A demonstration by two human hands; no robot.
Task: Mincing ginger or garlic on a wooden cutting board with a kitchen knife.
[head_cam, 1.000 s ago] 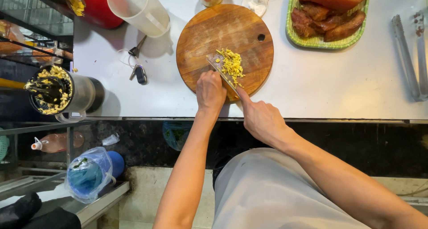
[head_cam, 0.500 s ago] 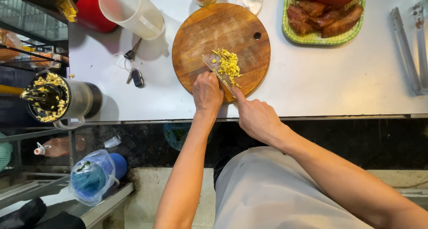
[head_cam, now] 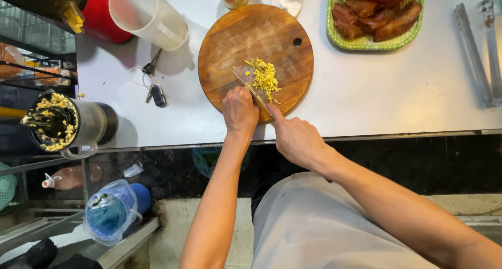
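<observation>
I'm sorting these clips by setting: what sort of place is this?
Probably a food-prep kitchen or stall counter: a round wooden cutting board with chopped yellow bits, a tray of cooked meat, and metal tongs.

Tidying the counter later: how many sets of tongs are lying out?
1: a pair of metal tongs lies on the white counter at the far right, beside the green tray of meat. Others may sit beyond the frame.

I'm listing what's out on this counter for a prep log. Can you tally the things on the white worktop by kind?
Round wooden cutting board: 1
Knife: 1
Pile of chopped yellow bits: 1
Green tray of meat: 1
Metal tongs: 1
White plastic jug: 1
Bunch of keys: 1
Total: 7
</observation>
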